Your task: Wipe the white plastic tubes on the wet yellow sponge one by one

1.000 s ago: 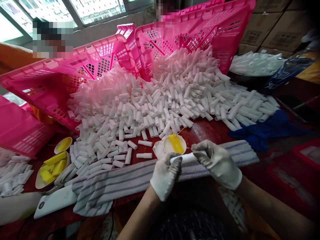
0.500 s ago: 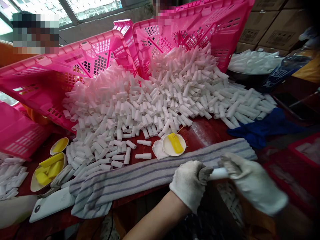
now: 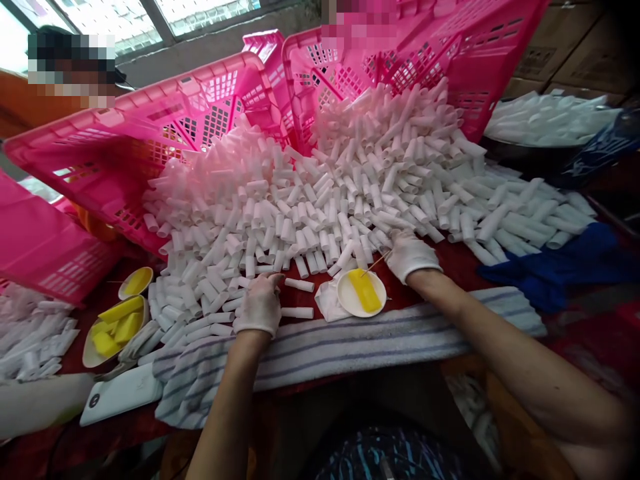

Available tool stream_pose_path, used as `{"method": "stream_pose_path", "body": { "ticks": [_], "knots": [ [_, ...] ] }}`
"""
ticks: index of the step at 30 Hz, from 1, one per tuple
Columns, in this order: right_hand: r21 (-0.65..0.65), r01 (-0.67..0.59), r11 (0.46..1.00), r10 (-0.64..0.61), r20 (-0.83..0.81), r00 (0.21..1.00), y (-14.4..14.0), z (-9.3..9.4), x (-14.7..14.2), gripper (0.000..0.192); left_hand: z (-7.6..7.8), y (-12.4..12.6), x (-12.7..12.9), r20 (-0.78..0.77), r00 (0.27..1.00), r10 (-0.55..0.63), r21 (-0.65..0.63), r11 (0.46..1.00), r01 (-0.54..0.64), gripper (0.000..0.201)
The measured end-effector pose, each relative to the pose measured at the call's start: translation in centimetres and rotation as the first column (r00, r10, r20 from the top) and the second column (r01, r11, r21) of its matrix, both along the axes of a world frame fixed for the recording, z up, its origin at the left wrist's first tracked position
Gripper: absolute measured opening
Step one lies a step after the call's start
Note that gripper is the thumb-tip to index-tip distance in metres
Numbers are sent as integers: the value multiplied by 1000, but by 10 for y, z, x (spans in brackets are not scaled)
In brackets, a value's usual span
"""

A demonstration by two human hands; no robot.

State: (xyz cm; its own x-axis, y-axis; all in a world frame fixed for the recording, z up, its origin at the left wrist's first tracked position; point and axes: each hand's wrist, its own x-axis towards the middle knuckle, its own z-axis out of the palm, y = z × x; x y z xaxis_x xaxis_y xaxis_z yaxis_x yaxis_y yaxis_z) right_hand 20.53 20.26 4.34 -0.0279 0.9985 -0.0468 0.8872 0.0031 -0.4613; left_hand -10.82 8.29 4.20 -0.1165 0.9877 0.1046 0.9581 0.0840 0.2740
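Two white tubes [image 3: 300, 285] lie crosswise on the worktop [image 3: 399, 292], just right of the left hand [image 3: 260, 303] — the nearer; right hand [image 3: 411, 257] meets the tube pile [image 3: 350, 183]. Either grip's hold: cannot tell.

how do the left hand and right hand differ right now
The left hand is left of the small plate; the right hand is right of it.
The left hand sits nearer the striped towel; the right hand reaches farther forward, to the front edge of the heap of white tubes.
A dark fingertip shows on the left hand; the right hand's fingertips are hard to make out.
Both wear white gloves, with bare forearms.
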Motion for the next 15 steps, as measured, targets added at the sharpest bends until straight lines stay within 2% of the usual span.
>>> {"method": "stream_pose_path", "body": {
  "ticks": [3,5,8,10,12,13,15],
  "knots": [
    [48,-26,998,23,64,998,3,-5,2,39,7,-8,-16,-47,995,91,52,995,-88,42],
    [71,-25,997,27,-40,999,-1,-7,15,38,9,-13,-25,-55,993,106,66,993,-103,45],
    [82,14,996,9,-270,963,-15,-7,43,36,3,-12,-32,-51,999,9,31,999,-7,49],
    [28,9,1000,6,-477,879,-29,-7,60,39,-6,-5,-28,-47,997,-63,9,998,63,45],
    [-107,-57,993,-30,-671,741,-46,-7,68,47,-15,6,-20,-27,994,-102,-1,995,102,39],
    [-183,-106,977,-63,-731,680,-54,-7,67,52,-19,12,-14,-10,993,-114,-6,993,114,37],
    [-278,-197,940,-95,-769,632,-65,-8,57,60,-23,21,-2,16,995,-99,-10,995,99,36]
  ]
}}
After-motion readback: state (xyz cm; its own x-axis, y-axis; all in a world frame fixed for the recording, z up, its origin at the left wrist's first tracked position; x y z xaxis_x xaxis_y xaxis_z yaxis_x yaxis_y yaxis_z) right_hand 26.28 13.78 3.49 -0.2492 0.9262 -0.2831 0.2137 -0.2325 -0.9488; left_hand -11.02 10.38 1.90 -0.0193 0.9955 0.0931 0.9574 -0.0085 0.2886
